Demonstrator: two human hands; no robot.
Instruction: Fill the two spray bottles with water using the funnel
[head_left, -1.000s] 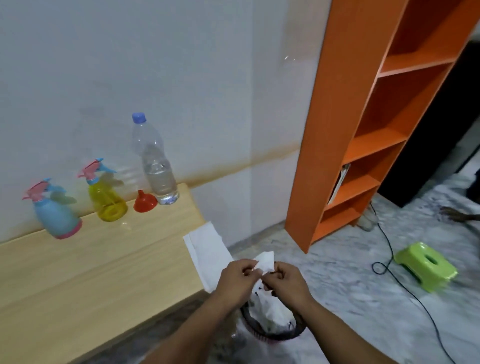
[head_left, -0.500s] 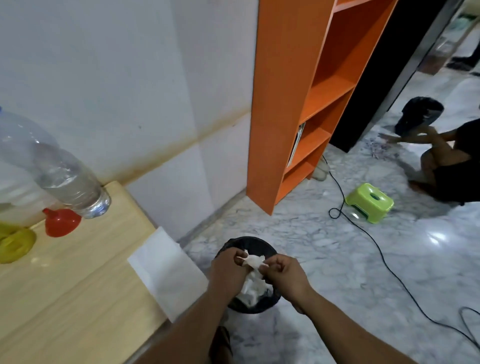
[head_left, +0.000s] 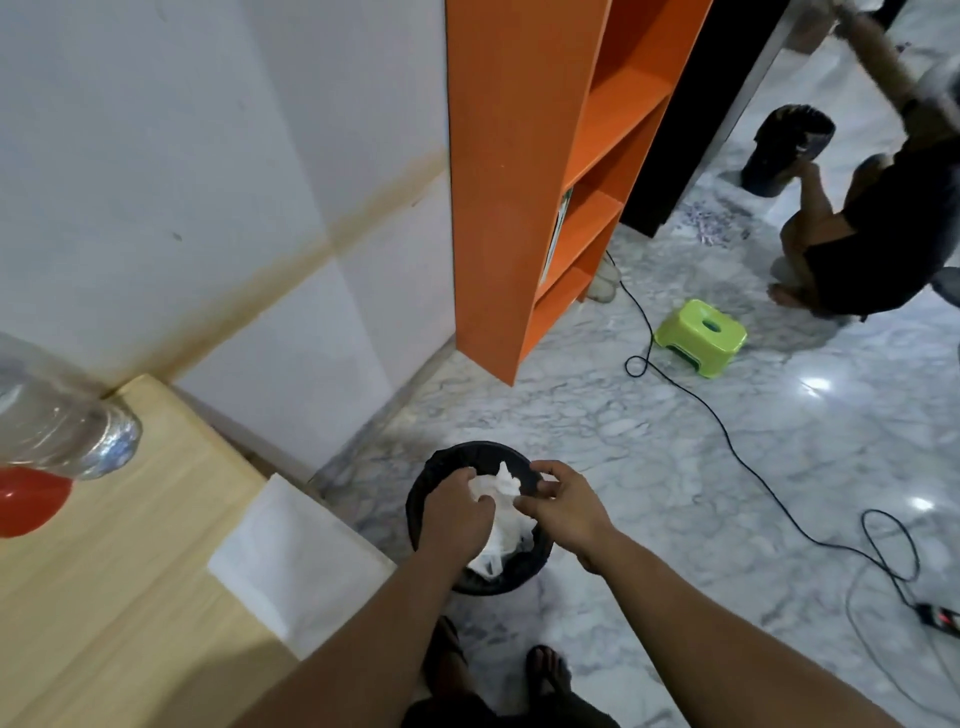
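Observation:
Only the base of the clear water bottle (head_left: 57, 431) and part of the red funnel (head_left: 26, 501) show at the left edge, both on the wooden table (head_left: 130, 597). Neither spray bottle is in view. Both my hands hang over a black bin (head_left: 431, 483) on the floor beside the table's end. My left hand (head_left: 454, 512) pinches a crumpled white tissue (head_left: 498, 488) above the bin. My right hand (head_left: 566, 506) is beside the tissue with its fingers spread, the thumb just touching it. More white paper lies inside the bin.
A flat white tissue (head_left: 291, 561) overhangs the table's corner. An orange shelf unit (head_left: 498, 182) stands against the wall. On the marble floor are a green stool (head_left: 698, 335), a black cable (head_left: 727, 441) and a crouching person (head_left: 872, 234) at far right.
My view has swung right and down, so the spray bottles left the frame. Both hands sank with the tissue toward the bin, and my right hand's fingers have spread off it.

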